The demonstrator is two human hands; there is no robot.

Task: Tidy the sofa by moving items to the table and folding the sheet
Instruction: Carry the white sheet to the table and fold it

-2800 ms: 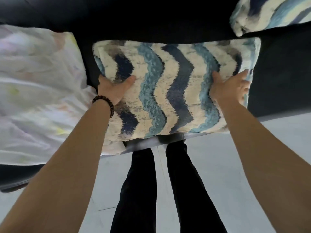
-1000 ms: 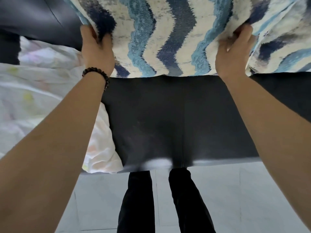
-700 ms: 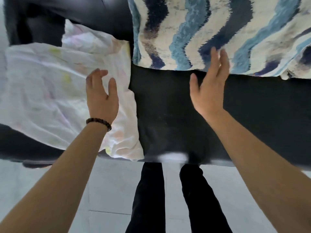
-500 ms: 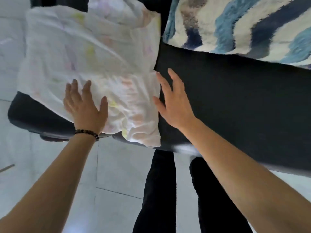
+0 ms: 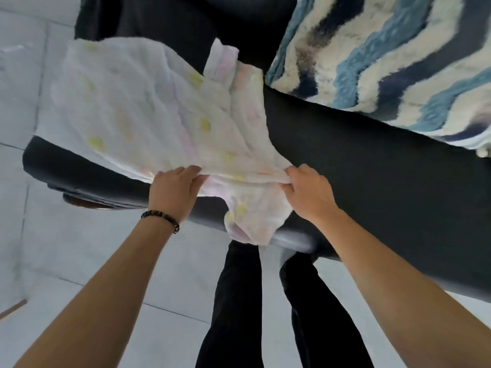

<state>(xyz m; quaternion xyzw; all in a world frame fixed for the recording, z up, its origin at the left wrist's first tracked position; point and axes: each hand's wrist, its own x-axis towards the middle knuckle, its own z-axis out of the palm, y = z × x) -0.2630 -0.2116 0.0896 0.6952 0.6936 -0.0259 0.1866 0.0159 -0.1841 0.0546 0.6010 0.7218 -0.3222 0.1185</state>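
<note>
A crumpled white sheet point(image 5: 138, 115) with pale yellow and pink spots lies on the left end of the black sofa point(image 5: 372, 181). Its near edge hangs over the sofa's front. My left hand point(image 5: 174, 191), with a bead bracelet at the wrist, grips the sheet's near edge. About a hand's width to the right, my right hand point(image 5: 309, 191) pinches the same edge. The fabric is bunched and taut between both hands. A cushion point(image 5: 385, 57) with blue, navy and cream waves leans against the sofa back at the upper right.
Pale grey floor tiles point(image 5: 66, 261) spread in front of and left of the sofa. My legs in black trousers point(image 5: 239, 301) stand close to the sofa's front edge. A dark rounded sofa foot point(image 5: 85, 201) shows under the left end.
Both hands set the wave cushion against the sofa back and let go. They moved left and down onto the sheet, and now they grip its near edge.
</note>
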